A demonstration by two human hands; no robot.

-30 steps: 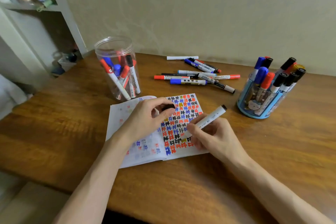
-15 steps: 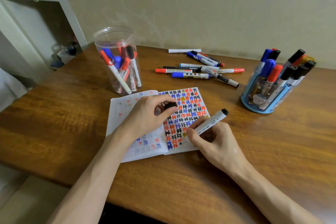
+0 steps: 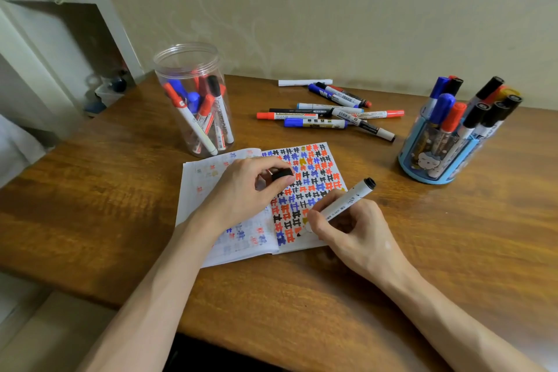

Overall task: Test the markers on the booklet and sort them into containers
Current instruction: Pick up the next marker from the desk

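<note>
Our right hand [image 3: 356, 235], curled round the white marker [image 3: 347, 201], has lowered its tip onto the bottom row of the booklet [image 3: 211, 172] while our left hand [image 3: 241, 190] pinches the black cap [image 3: 282, 174], so we judge the test stroke underway.

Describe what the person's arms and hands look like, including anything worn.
Nothing worn shows. The left forearm and right forearm are bare down to the frame's lower edge, with no sleeves in view. The left hand and right hand have no gloves, rings, watch or bracelet.
</note>
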